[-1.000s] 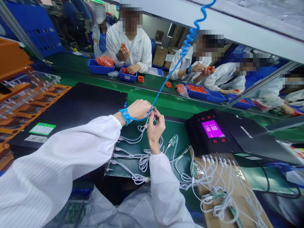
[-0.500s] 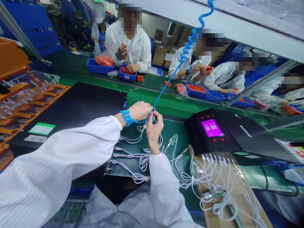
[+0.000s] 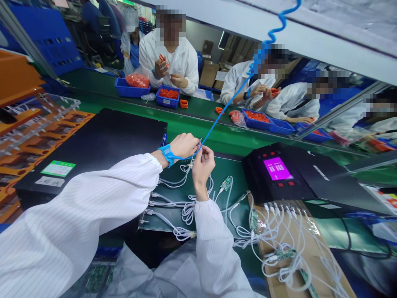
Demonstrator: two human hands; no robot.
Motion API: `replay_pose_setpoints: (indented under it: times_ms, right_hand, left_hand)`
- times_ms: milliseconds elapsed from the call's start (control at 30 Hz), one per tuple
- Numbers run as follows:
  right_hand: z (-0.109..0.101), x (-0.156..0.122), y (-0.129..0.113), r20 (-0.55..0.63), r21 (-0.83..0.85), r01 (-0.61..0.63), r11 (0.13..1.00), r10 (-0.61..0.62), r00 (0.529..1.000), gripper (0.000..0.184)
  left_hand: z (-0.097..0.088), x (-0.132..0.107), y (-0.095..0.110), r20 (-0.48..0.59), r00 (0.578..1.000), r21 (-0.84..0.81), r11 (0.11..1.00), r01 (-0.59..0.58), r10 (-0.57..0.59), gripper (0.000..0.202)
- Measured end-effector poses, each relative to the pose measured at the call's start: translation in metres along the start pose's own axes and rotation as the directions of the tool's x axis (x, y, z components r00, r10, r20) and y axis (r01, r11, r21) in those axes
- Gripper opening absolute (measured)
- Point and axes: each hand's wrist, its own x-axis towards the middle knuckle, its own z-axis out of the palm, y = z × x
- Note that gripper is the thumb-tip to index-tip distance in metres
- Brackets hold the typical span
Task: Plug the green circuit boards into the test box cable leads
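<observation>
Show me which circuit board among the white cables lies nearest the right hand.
The circuit board on the green mat, left of the purple screen. The other boards lie farther from the right hand, at or on the brown cardboard.

An electronics assembly floor, apparently in a factory, as it reaches me over the remote feed: white cables (image 3: 188,214) and a small circuit board (image 3: 226,183) lie on the green surface (image 3: 239,177), a black unit with a magenta screen (image 3: 277,169) by its far right corner. Beyond the far edge, co-workers (image 3: 184,62) in white coats line a second long surface (image 3: 201,104), some holding orange parts (image 3: 184,104) near blue bins (image 3: 165,102), cardboard boxes (image 3: 208,73) behind.
</observation>
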Motion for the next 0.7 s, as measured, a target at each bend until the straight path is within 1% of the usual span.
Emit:
replay_pose_setpoints:
  times_ms: [100,233,300,533,633,700]
  right_hand:
    - [-0.001,0.0,-0.002,-0.033,-0.036,0.034,0.999,-0.036,0.999,0.029]
    - [-0.004,0.0,-0.005,-0.051,-0.178,0.124,0.976,-0.135,0.99,0.027]
    - [-0.006,0.0,-0.006,-0.051,-0.213,0.16,0.964,-0.175,0.983,0.026]
    - [-0.011,0.003,-0.015,-0.035,-0.24,0.176,0.955,-0.19,0.981,0.025]
    - [-0.012,0.003,-0.017,-0.05,-0.281,0.195,0.94,-0.217,0.975,0.023]
    - [-0.012,0.004,-0.017,-0.06,-0.28,0.203,0.938,-0.228,0.972,0.021]
  left_hand:
    - [-0.002,-0.002,0.003,0.01,1.0,0.011,1.0,0.011,-0.011,0.033]
    - [-0.003,-0.002,0.004,0.017,1.0,0.029,1.0,0.003,-0.003,0.036]
    - [-0.003,-0.003,0.005,0.019,1.0,0.04,0.999,-0.017,0.017,0.036]
    - [-0.002,-0.002,0.007,0.016,0.997,0.056,0.996,-0.071,0.07,0.035]
    - [-0.001,-0.002,0.008,0.019,0.996,0.053,0.995,-0.088,0.087,0.033]
    - [0.001,-0.002,0.008,0.018,0.995,0.056,0.994,-0.096,0.095,0.033]
